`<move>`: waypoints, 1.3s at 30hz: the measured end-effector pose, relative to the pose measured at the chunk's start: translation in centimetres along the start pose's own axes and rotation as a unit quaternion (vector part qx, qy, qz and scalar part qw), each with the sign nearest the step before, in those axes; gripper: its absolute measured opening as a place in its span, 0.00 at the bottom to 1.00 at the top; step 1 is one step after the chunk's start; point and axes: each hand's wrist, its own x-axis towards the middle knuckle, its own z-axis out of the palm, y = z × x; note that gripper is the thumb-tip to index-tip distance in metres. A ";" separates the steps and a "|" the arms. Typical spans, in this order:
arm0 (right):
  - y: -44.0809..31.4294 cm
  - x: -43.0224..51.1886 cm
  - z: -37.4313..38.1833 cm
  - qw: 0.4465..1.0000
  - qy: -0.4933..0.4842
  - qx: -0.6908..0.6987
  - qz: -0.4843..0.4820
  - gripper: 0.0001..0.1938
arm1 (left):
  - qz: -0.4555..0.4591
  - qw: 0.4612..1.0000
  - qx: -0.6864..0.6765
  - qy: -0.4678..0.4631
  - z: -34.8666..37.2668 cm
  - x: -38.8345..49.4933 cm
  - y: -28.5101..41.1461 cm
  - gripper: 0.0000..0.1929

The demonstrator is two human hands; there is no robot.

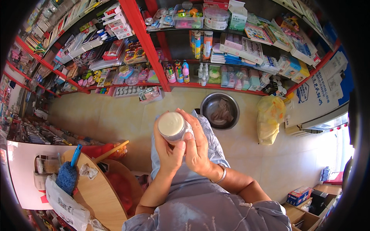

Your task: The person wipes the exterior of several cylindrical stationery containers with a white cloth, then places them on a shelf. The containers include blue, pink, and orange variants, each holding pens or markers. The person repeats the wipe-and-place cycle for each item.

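Observation:
Between my two hands, above my lap, is a round clear container with a pale cream lid (171, 123). My left hand (167, 153) wraps its near and left side, the thumb along its lower wall. My right hand (198, 144) lies against its right side and pinches a crumpled white tissue or cloth (189, 130) to the wall. A silver bracelet (223, 173) circles the right wrist. What the container holds cannot be made out.
A steel basin (219, 110) with a wet-looking cloth and a yellow plastic bag (270, 119) are on the tiled floor. Red-framed shelves (185, 85) of goods stand ahead. A wooden table (98, 190) at left bears a blue duster (67, 176) and crumpled tissue (88, 171).

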 end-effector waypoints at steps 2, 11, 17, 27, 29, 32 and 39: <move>0.0 0.0 0.1 1.000 -0.014 -0.007 -0.013 0.22 | 0.013 0.999 0.040 -0.001 0.1 0.1 0.2 0.35; 2.0 0.2 -0.9 0.911 -0.080 0.240 0.325 0.18 | 0.085 0.989 0.121 -0.020 -0.6 0.6 1.2 0.31; 4.6 -0.3 -2.0 0.905 -0.177 0.222 0.317 0.16 | 0.060 0.997 -0.010 -0.049 -1.0 1.5 1.3 0.37; 6.4 -2.0 -1.7 0.801 -0.097 0.383 0.450 0.18 | 0.075 0.993 -0.076 -0.058 -1.3 2.5 2.2 0.48; 6.5 -2.3 -1.3 0.756 -0.041 0.470 0.453 0.18 | 0.103 0.991 -0.059 -0.055 -1.4 2.4 1.9 0.48; 6.4 -2.2 -0.9 0.650 0.051 0.611 0.449 0.20 | 0.142 0.988 -0.061 -0.023 -1.2 2.5 1.3 0.48; 5.4 -0.6 -1.4 0.762 0.110 0.470 0.432 0.17 | 0.153 0.980 -0.078 0.098 0.4 2.3 -0.1 0.48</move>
